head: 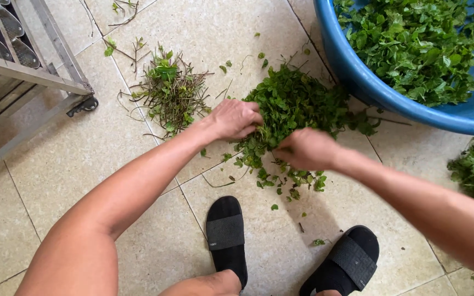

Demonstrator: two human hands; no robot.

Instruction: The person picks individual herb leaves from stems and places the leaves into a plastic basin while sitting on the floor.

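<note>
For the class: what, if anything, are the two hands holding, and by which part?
Both the left hand and right hand grip sprigs from the pile of green herbs at its near edge; exact part hidden.

Beige tiled floor [72,164], grey grout lines. On it: leafy green pile [294,104] centre; stem/twig heap [171,93] to its left; blue basin [368,82] w/ greens, upper right; metal rack foot [80,104] upper left; two black slides [227,235].

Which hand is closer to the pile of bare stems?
The left hand. It sits just right of the stems, at the edge of the leafy pile. The right hand is farther off, on the leaves' near side.
</note>
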